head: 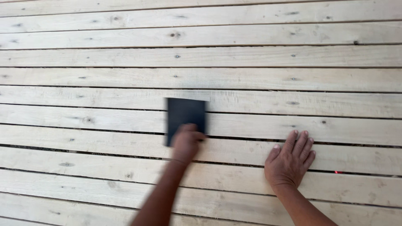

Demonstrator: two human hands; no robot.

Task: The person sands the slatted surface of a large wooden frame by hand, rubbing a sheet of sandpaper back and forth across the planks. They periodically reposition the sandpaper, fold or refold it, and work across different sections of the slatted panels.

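No packages, labels, signs or screens appear in the head view. The frame shows only bare, unmarked surfaces, with nothing printed or displayed on them.

Pale knotty wooden planks (251, 54) in horizontal rows, narrow dark gaps (104, 88) between them.
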